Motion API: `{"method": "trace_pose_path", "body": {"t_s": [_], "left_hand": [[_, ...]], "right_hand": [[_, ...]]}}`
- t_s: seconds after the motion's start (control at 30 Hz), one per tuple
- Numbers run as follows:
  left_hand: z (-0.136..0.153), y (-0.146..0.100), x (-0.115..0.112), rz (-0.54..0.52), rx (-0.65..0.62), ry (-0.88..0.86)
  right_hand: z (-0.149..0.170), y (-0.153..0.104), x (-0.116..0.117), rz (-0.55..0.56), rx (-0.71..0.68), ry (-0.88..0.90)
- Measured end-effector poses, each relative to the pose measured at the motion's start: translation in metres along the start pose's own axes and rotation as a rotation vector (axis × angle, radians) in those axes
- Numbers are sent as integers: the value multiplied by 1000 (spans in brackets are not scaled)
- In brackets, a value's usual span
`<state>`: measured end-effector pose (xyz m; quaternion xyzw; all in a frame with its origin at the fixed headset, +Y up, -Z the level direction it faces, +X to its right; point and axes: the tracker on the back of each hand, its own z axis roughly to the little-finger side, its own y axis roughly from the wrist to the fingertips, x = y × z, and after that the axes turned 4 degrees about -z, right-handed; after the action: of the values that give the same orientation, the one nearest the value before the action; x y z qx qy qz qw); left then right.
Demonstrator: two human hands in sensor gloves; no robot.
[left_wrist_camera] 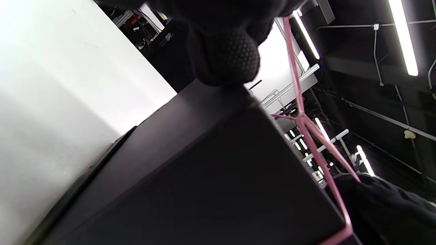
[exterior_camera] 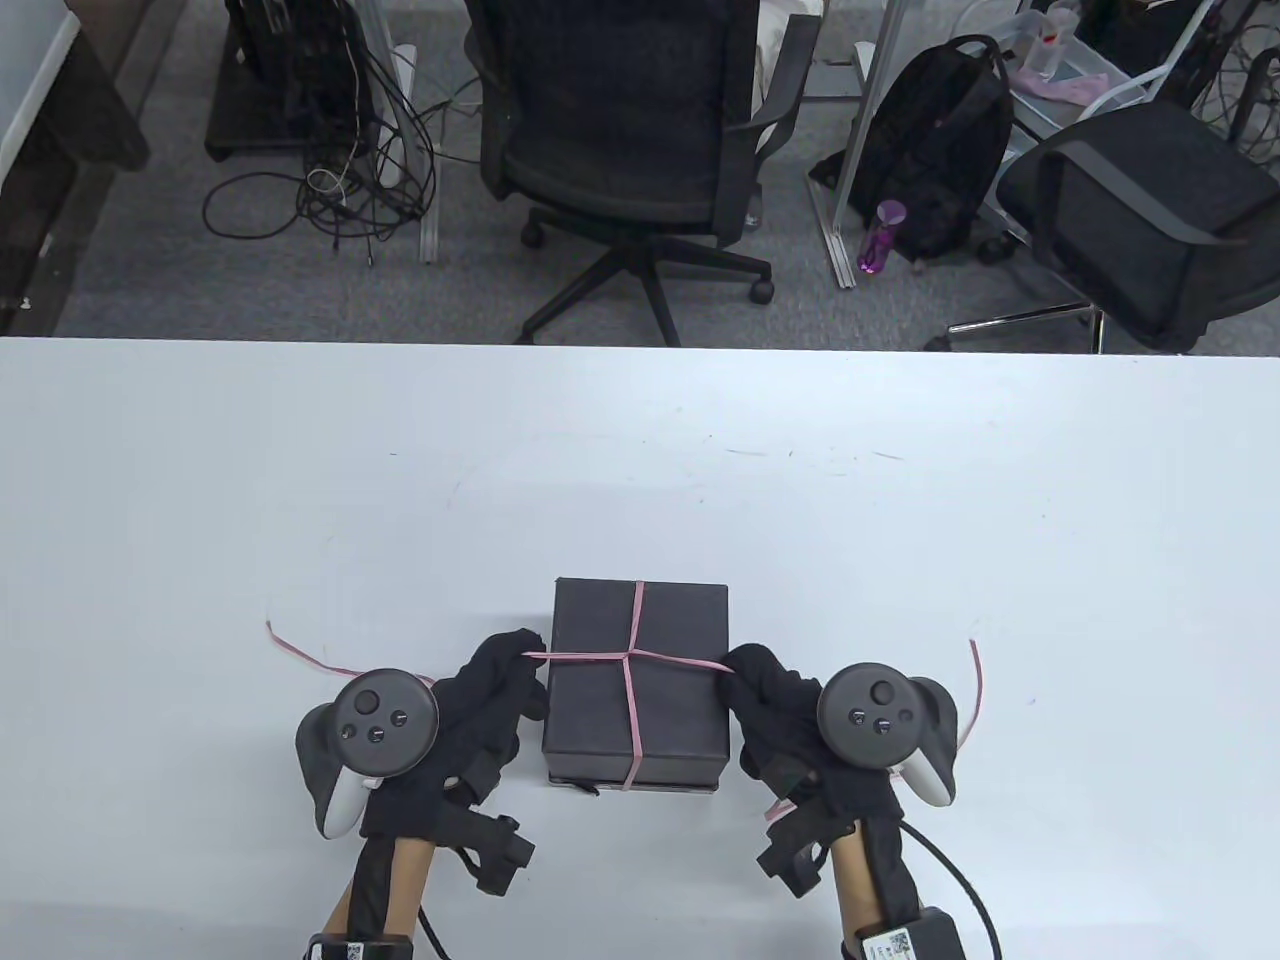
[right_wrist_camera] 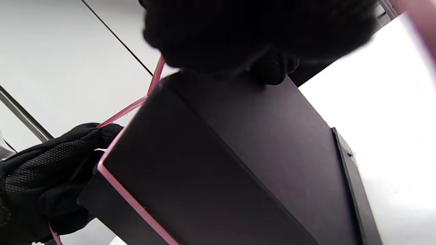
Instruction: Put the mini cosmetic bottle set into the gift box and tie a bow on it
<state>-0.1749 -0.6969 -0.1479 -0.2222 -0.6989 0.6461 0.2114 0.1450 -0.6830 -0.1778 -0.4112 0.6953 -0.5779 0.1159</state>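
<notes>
On the white table, seen from above: the black gift box (exterior_camera: 636, 682) is sitting closed near the front edge, with a thin pink ribbon (exterior_camera: 633, 657) crossing on its lid.
Left hand, table view: the left hand (exterior_camera: 470, 715) is lying against the box's left side, its fingers pinching the ribbon strand running off the lid; a loose end is trailing out to the left.
Right hand, table view: the right hand (exterior_camera: 775, 710) is pinching the opposite strand at the box's right side, with another loose end curling beyond it.
Left wrist view: a gloved fingertip is touching the box's upper edge while the ribbon is running taut across to the other glove.
Right wrist view: gloved fingers are resting on the box's top edge, the ribbon wrapping round a corner.
Behind the table: two office chairs (exterior_camera: 625, 140) are standing on grey carpet.
</notes>
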Motion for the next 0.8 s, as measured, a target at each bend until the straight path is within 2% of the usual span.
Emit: {"method": "trace_pose_path", "body": {"t_s": [0.37,0.43,0.6,0.73,0.8], "left_hand": [[-1,-3,-1,12,-33,31],[1,-3,-1,-9,-38,123],[6,-1,-7,-52,-61,365],[14,1,-11,-86,-76,433],[18,2,-13,-95,-109,469]], "right_hand": [[-5,-1,0,29,-4,-93],[-7,-3,-2,100,-1,-223],[-6,-2,0,142,58,-560],[2,1,8,127,104,-723],[7,4,13,92,123,-735]]}}
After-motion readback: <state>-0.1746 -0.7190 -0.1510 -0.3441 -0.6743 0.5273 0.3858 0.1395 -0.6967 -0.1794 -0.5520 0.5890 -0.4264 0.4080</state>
